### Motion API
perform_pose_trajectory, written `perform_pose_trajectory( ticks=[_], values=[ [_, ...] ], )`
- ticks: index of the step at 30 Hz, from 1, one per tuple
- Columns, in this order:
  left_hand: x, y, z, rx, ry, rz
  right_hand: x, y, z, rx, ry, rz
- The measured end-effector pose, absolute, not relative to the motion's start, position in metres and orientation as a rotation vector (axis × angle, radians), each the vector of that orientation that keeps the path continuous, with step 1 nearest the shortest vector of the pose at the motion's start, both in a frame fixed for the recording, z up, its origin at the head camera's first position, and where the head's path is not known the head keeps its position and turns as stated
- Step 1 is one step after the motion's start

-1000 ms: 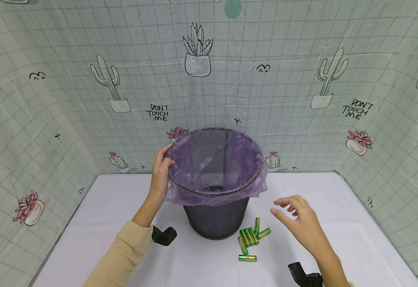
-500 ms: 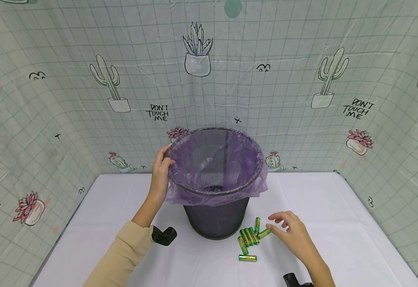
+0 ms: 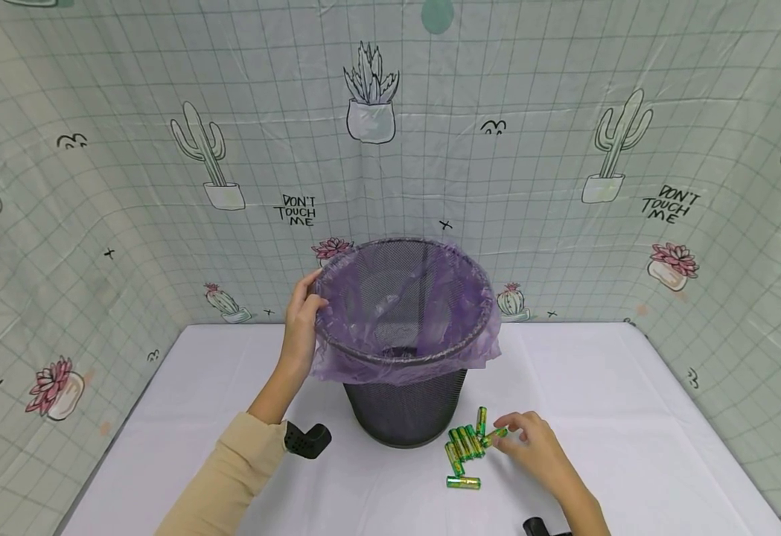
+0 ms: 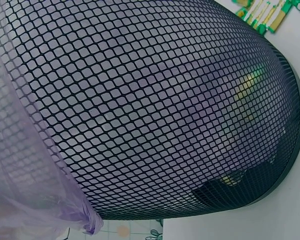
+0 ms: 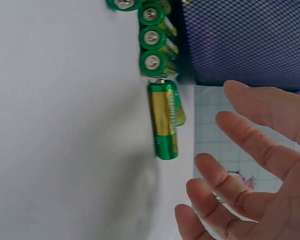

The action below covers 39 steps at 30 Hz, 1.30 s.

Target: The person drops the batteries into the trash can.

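In the head view my left hand (image 3: 301, 324) grips the left rim of a black mesh wastebasket (image 3: 403, 413), thumb over the edge. A purple bin liner (image 3: 482, 346) lines it and folds over the rim. To its right my right hand (image 3: 536, 448) is at the rightmost green-and-gold battery (image 3: 493, 439), thumb and forefinger on either side of it. In the right wrist view the right hand (image 5: 260, 165) has its fingers spread and apart from the battery (image 5: 163, 120). Several more batteries (image 3: 464, 443) lie beside it. The left hand is out of the left wrist view.
A white cloth covers the table (image 3: 584, 372). Behind stands a grid-patterned curtain (image 3: 531, 246) printed with cacti. Through the mesh in the left wrist view, blurred yellow-green shapes (image 4: 250, 85) show. Black wrist mounts (image 3: 307, 441) stick out from the arms.
My right hand has moved left and down to the rightmost battery, its fingertips drawing closer to it. The left hand, the wastebasket and the batteries have stayed put.
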<state>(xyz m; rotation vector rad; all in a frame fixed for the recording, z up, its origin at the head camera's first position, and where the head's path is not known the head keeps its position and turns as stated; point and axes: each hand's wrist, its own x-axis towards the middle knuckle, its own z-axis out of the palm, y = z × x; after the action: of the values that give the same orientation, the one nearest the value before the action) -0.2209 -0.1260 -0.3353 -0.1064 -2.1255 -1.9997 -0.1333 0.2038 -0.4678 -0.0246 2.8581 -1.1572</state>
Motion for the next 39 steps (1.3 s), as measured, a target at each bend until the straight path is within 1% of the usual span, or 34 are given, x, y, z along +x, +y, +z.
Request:
perform_pose_trajectory(
  ticks=[9, 15, 19, 39],
  values=[
    [-0.222, -0.126, -0.335, -0.097, -2.117, -2.013, -0.138, 0.202, -0.486, -0.018, 2.842, -1.080],
    [-0.222, -0.126, -0.335, -0.102, -2.121, -2.013, -0.137, 0.199, -0.489, -0.049, 2.893, -0.984],
    [-0.222, -0.126, -0.335, -0.104, -2.114, -2.022, -0.135, 0.198, -0.489, -0.001, 2.895, -0.955],
    [-0.222, -0.127, -0.335, -0.106, -2.124, -2.014, -0.133, 0.206, -0.488, 0.060, 2.835, -1.126]
  ],
)
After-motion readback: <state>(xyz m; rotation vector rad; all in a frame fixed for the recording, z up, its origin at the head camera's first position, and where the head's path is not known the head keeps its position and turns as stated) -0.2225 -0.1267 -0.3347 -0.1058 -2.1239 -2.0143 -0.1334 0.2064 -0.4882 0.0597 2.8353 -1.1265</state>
